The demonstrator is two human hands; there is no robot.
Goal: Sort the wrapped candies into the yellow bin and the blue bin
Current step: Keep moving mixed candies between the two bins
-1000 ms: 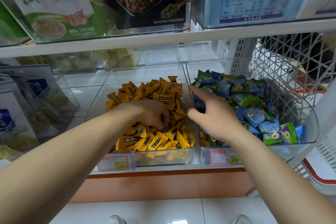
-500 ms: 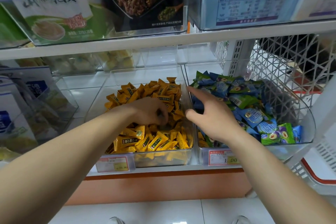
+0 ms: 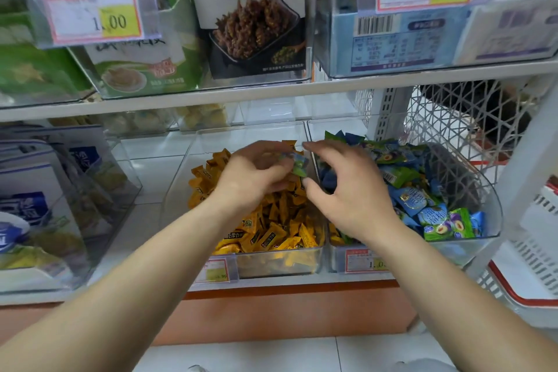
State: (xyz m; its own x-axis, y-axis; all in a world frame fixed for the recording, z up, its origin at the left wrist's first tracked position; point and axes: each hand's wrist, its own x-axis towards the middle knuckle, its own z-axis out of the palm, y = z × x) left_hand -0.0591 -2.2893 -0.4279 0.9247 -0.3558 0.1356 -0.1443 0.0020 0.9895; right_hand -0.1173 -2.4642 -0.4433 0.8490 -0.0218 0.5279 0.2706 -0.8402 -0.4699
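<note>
Two clear bins stand side by side on the lower shelf. The yellow bin (image 3: 271,264) holds a heap of yellow wrapped candies (image 3: 271,229). The blue bin (image 3: 471,190) on its right holds blue and green wrapped candies (image 3: 422,205). My left hand (image 3: 256,172) hovers above the yellow heap and pinches a blue-green wrapped candy (image 3: 297,163) at its fingertips. My right hand (image 3: 347,187) is over the divide between the bins, fingers spread and bent toward that candy, not touching it. A few yellow candies (image 3: 335,237) lie at the blue bin's front left corner.
The shelf above (image 3: 271,90) carries clear boxes of snack packs with price tags and overhangs the bins. More clear bins with blue packets (image 3: 45,205) stand at left. A white lattice basket (image 3: 468,117) and a red-rimmed white basket (image 3: 528,281) are at right.
My left hand rose out of the yellow heap with a blue-green candy pinched in it. My right hand lifted from the blue bin's edge toward it. The camera tilted up.
</note>
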